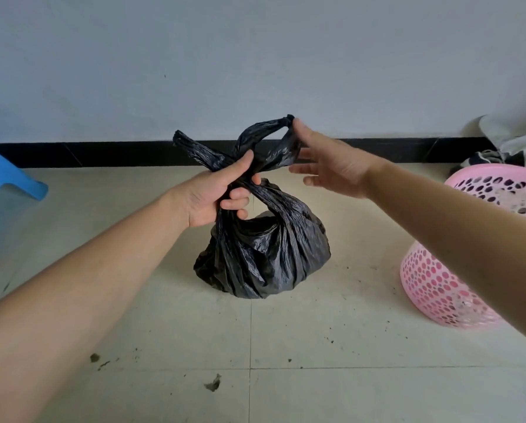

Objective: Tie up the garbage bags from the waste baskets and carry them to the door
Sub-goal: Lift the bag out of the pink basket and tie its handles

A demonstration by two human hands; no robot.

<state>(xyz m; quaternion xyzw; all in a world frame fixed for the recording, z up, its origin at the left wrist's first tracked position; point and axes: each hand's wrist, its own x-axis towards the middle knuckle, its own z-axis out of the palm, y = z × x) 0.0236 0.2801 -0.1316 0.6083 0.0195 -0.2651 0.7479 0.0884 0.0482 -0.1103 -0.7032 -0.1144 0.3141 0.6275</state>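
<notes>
Garbage bag (264, 254): black plastic, bulging body resting on the tiled floor (316, 377) just in front of the wall's black skirting; its two handle loops are crossed above it.
Left hand (219, 193): fist closed around the crossing of the loops, thumb laid along the top; fingertips partly hidden by plastic.
Right hand (332, 166): mostly open, fingers spread; thumb and forefinger pinch the tip of the upper-right loop (274, 129). Exact contact hard to make out behind the plastic.
Left loop (191, 148): free end sticking up and left, untouched.
Bag contents: hidden.
Pink basket (445, 288): perforated, right of the bag, tilted; far side cut off by the right forearm and frame edge.
Cloth heap (512, 141): behind the basket, partly out of frame.
Blue stool (8, 184): left edge, only a corner visible.
Floor: scattered dark crumbs.
</notes>
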